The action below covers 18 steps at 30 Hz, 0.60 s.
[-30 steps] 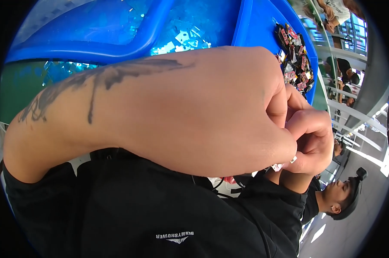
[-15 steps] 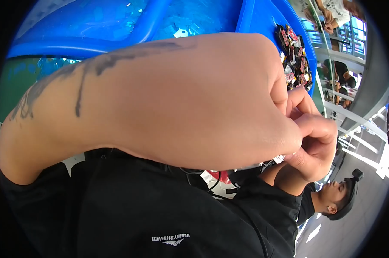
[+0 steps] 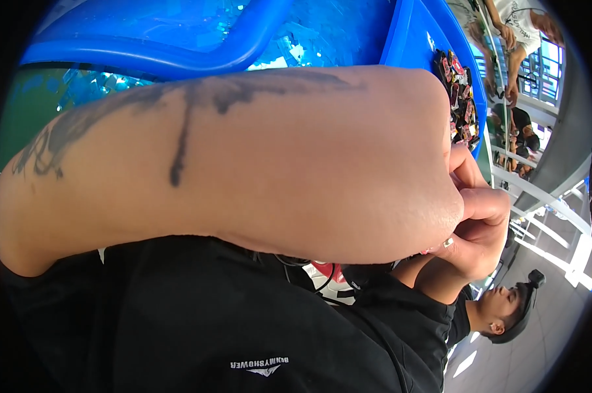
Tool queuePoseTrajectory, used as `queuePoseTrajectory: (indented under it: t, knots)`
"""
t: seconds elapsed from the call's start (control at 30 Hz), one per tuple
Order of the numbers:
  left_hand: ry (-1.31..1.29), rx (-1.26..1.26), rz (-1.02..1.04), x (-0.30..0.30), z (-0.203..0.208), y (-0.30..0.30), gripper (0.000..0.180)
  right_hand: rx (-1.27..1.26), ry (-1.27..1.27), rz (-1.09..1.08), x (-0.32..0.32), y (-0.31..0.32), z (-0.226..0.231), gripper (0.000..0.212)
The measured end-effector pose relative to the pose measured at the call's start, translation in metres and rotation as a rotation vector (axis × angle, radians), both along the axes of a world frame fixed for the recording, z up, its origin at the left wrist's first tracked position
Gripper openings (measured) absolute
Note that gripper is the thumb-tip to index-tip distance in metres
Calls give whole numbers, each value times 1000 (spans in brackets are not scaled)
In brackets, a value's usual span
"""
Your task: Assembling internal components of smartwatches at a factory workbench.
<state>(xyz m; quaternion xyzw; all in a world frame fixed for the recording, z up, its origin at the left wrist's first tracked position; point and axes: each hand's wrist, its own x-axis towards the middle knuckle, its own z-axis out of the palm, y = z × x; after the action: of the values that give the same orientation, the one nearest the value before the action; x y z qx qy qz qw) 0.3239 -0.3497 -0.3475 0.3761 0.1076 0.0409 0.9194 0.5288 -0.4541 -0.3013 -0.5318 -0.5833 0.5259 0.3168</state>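
Observation:
My left forearm, marked with dark tattoos, stretches across the view from the left. My left hand [image 3: 387,177] shows mostly its back, with the fingers curled down and largely hidden behind it. My right hand [image 3: 482,219] meets it at the right, fingers bent and thumb pressed inward. Between the hands, by my right thumb, a tiny pale and reddish bit [image 3: 446,243] peeks out; its kind cannot be made out. Beyond my left wrist, small black-and-red wrapped packets [image 3: 465,98] lie in a blue tray [image 3: 410,39].
A blue rounded rim [image 3: 138,59] curves along the top left, with many small shiny blue pieces [image 3: 309,39] around it. Dark cables [image 3: 328,278] and a red item lie under my arm. A person in a cap [image 3: 505,308] is at lower right; others appear at upper right.
My left forearm and hand have shifted slightly right and down, covering more of my right hand. The tray and rim sit a little differently in view. Both hands stay together.

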Motion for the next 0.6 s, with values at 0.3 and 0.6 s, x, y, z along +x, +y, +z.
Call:
queuePoseTrajectory:
  t: [0.3,0.6]
  knots:
    - [-136,482,50,1,-31,-3,19,-38,0,50,4,0,-6,21]
    - [-128,130,11,5,-30,-9,28,-73,47,78,3,-1,-4,21]
